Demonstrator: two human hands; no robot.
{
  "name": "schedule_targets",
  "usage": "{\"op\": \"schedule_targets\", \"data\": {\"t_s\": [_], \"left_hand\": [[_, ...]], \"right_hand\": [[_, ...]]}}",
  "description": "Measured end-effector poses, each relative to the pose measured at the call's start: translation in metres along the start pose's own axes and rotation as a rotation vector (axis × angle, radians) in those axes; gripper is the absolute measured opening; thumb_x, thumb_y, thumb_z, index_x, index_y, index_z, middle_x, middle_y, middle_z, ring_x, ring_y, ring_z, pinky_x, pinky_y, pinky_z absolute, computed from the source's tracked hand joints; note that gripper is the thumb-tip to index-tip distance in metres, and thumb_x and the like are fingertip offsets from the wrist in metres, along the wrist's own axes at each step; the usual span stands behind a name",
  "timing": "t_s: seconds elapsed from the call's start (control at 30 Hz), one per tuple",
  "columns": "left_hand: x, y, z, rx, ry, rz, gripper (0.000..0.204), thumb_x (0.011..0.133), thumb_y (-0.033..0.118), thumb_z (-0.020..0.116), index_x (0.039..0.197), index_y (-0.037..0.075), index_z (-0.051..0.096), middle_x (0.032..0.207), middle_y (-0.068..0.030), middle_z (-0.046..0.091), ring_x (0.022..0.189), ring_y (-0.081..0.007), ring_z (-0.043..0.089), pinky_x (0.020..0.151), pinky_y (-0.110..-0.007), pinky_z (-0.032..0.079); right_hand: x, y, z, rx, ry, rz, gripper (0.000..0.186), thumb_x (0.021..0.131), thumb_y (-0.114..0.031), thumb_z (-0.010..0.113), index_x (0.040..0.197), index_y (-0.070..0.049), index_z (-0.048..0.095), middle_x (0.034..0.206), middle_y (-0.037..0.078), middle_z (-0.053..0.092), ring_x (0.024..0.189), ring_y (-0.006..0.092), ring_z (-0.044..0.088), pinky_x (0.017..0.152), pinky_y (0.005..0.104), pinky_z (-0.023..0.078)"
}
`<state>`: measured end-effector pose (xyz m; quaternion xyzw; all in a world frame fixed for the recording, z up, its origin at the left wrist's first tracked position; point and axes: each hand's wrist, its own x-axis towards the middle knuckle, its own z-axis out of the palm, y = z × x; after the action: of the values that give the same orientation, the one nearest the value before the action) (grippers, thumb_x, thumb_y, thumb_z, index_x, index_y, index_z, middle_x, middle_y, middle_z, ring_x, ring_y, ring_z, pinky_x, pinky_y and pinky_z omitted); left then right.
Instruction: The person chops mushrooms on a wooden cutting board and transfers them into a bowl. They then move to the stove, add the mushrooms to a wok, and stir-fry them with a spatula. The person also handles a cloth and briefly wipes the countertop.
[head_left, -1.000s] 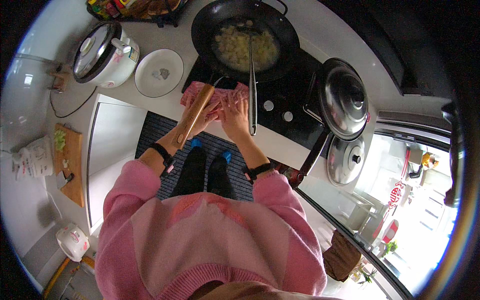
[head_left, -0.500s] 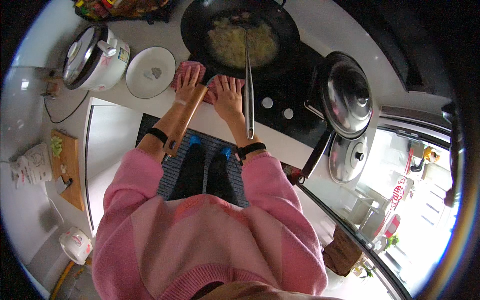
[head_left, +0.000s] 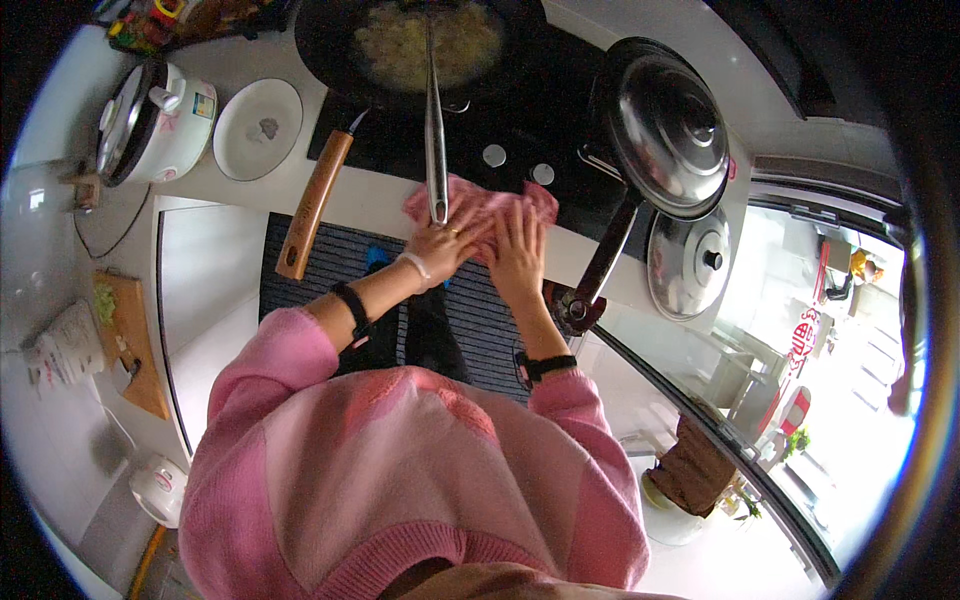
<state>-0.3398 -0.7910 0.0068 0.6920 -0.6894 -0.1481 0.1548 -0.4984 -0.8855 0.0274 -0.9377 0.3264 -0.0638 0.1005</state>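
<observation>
Both my hands lie flat on a pinkish-red cloth (head_left: 542, 203) at the front edge of the black cooktop (head_left: 390, 145). My left hand (head_left: 445, 246) presses its fingers, stretched out, on the cloth's left part. Beside it, my right hand (head_left: 516, 258) has its fingers long and slightly apart on the right part. Just above my left hand hangs the end of a long metal utensil handle (head_left: 435, 150), which reaches into a dark wok (head_left: 318, 55) of pale food pieces in liquid. The wok's wooden handle (head_left: 318, 200) juts over the counter edge to the left.
Two control knobs (head_left: 494, 155) sit beyond the cloth. At right stand a lidded pan (head_left: 660, 125), its dark handle (head_left: 612, 245) pointing toward me, and another metal lid (head_left: 685, 270). A white bowl (head_left: 237, 115) and a rice cooker (head_left: 185, 140) are at left, a cutting board (head_left: 148, 370) nearer me.
My hands and the cloth have moved right along the cooktop's front edge, from beneath the wok's wooden handle to below the knobs. My view has shifted too.
</observation>
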Motion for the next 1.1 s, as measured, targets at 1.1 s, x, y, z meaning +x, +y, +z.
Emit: {"op": "schedule_targets", "data": {"t_s": [1.1], "left_hand": [[-0.100, -0.126, -0.087, -0.111, 0.130, -0.332, 0.058, 0.093, 0.012, 0.047, 0.147, 0.009, 0.026, 0.150, -0.0083, 0.032, 0.137, -0.0208, 0.031, 0.116, -0.038, 0.024]], "right_hand": [[0.107, -0.172, 0.070, 0.113, -0.238, -0.225, 0.061, 0.082, -0.008, 0.059, 0.140, -0.008, 0.038, 0.138, 0.013, 0.037, 0.127, 0.0357, 0.038, 0.097, 0.0404, 0.045]]}}
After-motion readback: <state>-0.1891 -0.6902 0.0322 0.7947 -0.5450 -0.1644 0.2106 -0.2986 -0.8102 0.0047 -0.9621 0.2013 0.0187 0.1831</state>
